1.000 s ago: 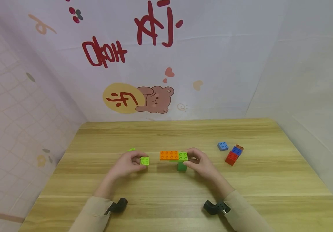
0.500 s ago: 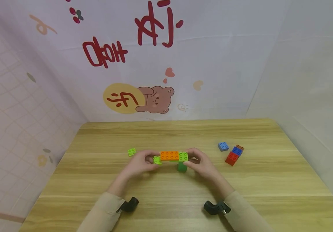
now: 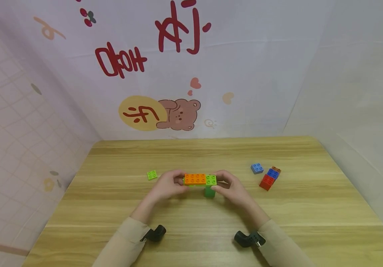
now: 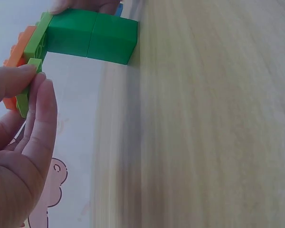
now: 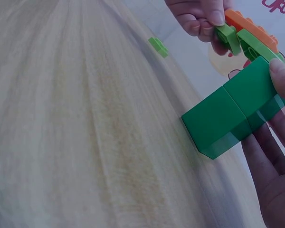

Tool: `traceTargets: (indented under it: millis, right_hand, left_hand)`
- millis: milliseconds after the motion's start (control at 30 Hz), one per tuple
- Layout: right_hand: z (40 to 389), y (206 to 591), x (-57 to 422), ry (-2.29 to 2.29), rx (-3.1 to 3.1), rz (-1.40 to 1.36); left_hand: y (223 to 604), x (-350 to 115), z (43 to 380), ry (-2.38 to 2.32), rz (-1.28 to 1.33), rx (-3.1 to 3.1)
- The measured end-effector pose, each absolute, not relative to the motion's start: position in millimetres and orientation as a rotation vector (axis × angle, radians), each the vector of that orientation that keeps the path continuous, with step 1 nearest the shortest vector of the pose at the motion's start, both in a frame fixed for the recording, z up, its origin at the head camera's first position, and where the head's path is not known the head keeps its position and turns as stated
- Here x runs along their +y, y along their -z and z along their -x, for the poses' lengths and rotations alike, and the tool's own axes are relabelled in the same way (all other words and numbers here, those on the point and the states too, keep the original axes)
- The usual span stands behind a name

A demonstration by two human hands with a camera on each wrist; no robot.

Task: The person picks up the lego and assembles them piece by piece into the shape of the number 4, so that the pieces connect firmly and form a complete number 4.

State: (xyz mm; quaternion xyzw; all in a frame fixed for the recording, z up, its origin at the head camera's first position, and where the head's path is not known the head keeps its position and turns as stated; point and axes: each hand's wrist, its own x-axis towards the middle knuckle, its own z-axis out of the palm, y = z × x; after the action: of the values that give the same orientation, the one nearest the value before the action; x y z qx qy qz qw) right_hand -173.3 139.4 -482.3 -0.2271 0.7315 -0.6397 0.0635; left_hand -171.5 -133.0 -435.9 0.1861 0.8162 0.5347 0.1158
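Observation:
My left hand [image 3: 168, 186] pinches a small light green toy building brick [image 5: 227, 37] between thumb and fingers. That brick sits right under the left end of an orange brick [image 3: 195, 179], beside a longer light green brick [image 5: 257, 43] on the orange one's underside. Two stacked dark green bricks [image 4: 90, 35] stand as a column below the right end of this assembly. My right hand [image 3: 230, 188] grips the column near its top, with the thumb on the near side. A light green studded top [image 3: 210, 180] shows beside the orange brick.
Another thin light green brick [image 3: 152, 175] lies on the wooden table [image 3: 191, 230], behind my left hand. To the right are a light blue brick [image 3: 257, 168] and a row of red [image 3: 267, 182], blue [image 3: 273, 174] and brown [image 3: 276, 170] bricks. A printed cloth [image 3: 245, 66] hangs behind.
My left hand has moved right, bringing the small light green brick from apart on the left to beneath the orange brick's left end. My right hand has stayed in place.

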Motion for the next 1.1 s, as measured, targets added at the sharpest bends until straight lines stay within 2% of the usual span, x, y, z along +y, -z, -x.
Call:
traceTargets:
  millis: [833,1100]
  right_hand:
    - [172.8,480.7,139.0,1.896,2.251,0.609]
    - [161.6,456.4,135.9,1.89,2.245,0.621]
  left_hand:
    - [429.4,-130.2,173.4,-1.67,-0.59,2.238]
    - [430.8,-126.6,171.7,-1.727,-0.552,2.23]
